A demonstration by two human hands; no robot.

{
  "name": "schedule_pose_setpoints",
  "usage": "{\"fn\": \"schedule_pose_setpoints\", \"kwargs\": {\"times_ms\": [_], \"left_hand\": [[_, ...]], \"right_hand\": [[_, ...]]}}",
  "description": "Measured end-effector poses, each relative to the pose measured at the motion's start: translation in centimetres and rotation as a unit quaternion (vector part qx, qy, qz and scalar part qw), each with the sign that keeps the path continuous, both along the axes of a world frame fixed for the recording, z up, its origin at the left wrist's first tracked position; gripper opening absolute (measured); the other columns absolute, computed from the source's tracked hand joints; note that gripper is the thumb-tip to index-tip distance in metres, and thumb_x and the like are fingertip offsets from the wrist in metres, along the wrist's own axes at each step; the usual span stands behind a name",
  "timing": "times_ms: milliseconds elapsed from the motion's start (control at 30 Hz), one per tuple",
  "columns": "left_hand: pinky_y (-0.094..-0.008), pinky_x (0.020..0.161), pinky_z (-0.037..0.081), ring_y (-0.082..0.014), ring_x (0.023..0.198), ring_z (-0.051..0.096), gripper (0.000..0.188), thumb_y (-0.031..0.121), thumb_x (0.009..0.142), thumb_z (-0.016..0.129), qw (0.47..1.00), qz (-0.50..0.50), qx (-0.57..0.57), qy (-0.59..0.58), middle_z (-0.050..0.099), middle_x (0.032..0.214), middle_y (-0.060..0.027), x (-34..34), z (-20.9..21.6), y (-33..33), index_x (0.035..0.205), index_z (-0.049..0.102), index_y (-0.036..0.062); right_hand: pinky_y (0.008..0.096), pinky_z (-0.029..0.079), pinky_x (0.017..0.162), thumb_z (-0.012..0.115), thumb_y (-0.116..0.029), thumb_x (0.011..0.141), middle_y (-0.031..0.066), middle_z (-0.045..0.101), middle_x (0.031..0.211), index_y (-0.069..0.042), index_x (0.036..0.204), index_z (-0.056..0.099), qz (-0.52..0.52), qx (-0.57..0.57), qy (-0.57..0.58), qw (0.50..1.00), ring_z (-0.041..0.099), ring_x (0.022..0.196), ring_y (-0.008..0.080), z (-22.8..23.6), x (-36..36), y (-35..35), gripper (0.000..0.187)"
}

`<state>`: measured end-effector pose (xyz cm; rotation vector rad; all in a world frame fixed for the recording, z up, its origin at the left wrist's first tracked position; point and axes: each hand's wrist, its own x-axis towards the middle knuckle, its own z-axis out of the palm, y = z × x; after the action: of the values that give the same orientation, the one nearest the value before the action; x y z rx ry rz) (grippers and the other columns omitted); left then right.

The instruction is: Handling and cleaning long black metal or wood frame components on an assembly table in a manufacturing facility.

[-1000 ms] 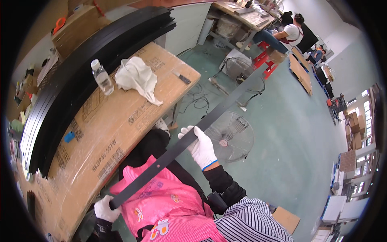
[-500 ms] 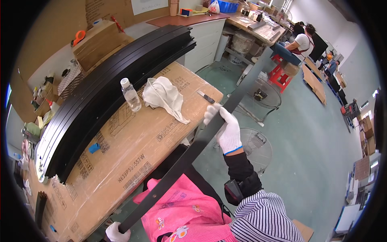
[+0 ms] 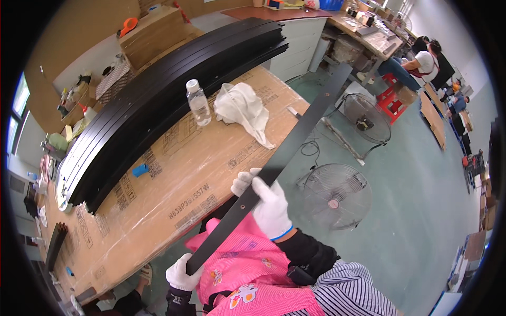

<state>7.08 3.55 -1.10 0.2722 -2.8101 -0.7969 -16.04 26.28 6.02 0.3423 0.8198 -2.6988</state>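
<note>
A long, flat black strip (image 3: 287, 150) with small holes slants across the view, from low left up to the far right. My left hand (image 3: 184, 273), in a white glove, is closed round its near end. Farther up, my right hand (image 3: 266, 203), gloved too, grips the strip around its middle, thumb on top and fingers over the far edge. Beyond the strip, on the cardboard-covered table (image 3: 211, 174), lie a crumpled white cloth (image 3: 242, 108) and a clear bottle (image 3: 198, 105) with a white cap. Part of a small knife (image 3: 294, 111) shows beside the strip.
Stacked curved black strips (image 3: 158, 79) lie along the table's far side. A blue scrap (image 3: 140, 170) and a short black piece (image 3: 56, 245) rest nearer. Floor fans (image 3: 337, 197) stand at right. Beyond them a person (image 3: 421, 66) sits by a red stool (image 3: 390, 102).
My right hand has slid down the strip, closer to my left hand. The strip's near end and my left hand have come up and right in view. The whole view has shifted.
</note>
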Motion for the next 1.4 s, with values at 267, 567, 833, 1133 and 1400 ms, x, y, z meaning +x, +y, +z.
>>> {"fn": "schedule_pose_setpoints", "kwargs": {"times_ms": [267,567,833,1133,1400], "left_hand": [[-0.0433,0.055,0.054,-0.0327,0.06,0.068,0.04,0.036,0.062,0.089,0.992,0.059,-0.041,-0.105,0.067,0.067,-0.011,10.5,-3.2,-4.6,0.08,0.064,0.0103],[-0.0444,0.077,0.056,-0.0336,0.089,0.07,0.043,0.043,0.075,0.083,0.919,0.216,-0.011,-0.33,0.071,0.098,-0.0159,16.1,0.8,-4.2,0.105,0.071,0.015],[-0.0392,0.048,0.048,-0.0301,0.048,0.061,0.042,0.032,0.057,0.084,0.976,0.109,-0.048,-0.184,0.056,0.053,-0.0112,15.1,-1.1,-4.7,0.075,0.059,0.0034],[-0.0383,0.049,0.047,-0.0292,0.047,0.059,0.041,0.033,0.057,0.084,0.96,0.092,-0.067,-0.256,0.054,0.052,-0.0092,13.8,1.4,-6.7,0.078,0.063,0.0053],[-0.0411,0.054,0.05,-0.0351,0.057,0.064,0.045,0.04,0.062,0.083,0.959,0.096,-0.075,-0.257,0.062,0.062,-0.014,14.5,1.8,-7.0,0.083,0.064,0.0057]], "right_hand": [[0.0393,0.054,0.085,0.046,-0.033,0.107,0.0154,0.069,0.102,0.002,0.106,0.062,-0.102,0.029,-0.045,0.993,0.068,0.089,0.0298,-2.8,-12.9,4.1,0.039],[0.0437,0.048,0.095,0.065,-0.045,0.091,0.0174,0.062,0.114,-0.012,0.107,0.073,-0.13,0.907,0.115,0.384,0.06,0.109,0.0343,-6.7,-25.4,12.8,0.038],[0.0392,0.054,0.081,0.066,-0.028,0.094,0.0108,0.069,0.096,-0.007,0.099,0.068,-0.086,0.812,0.25,0.52,0.067,0.087,0.0301,-11.6,-26.5,17.5,0.022],[0.0221,0.046,0.06,0.058,-0.01,0.099,0.0021,0.064,0.082,-0.001,0.113,0.061,0.156,0.482,0.13,0.852,0.058,0.064,0.0061,-7.2,-13.3,12.7,0.017],[0.034,0.052,0.068,0.069,-0.014,0.091,0.0123,0.067,0.084,-0.011,0.115,0.073,0.119,0.647,0.395,0.641,0.067,0.075,0.0261,-7.5,-12.7,8.4,0.024]]}}
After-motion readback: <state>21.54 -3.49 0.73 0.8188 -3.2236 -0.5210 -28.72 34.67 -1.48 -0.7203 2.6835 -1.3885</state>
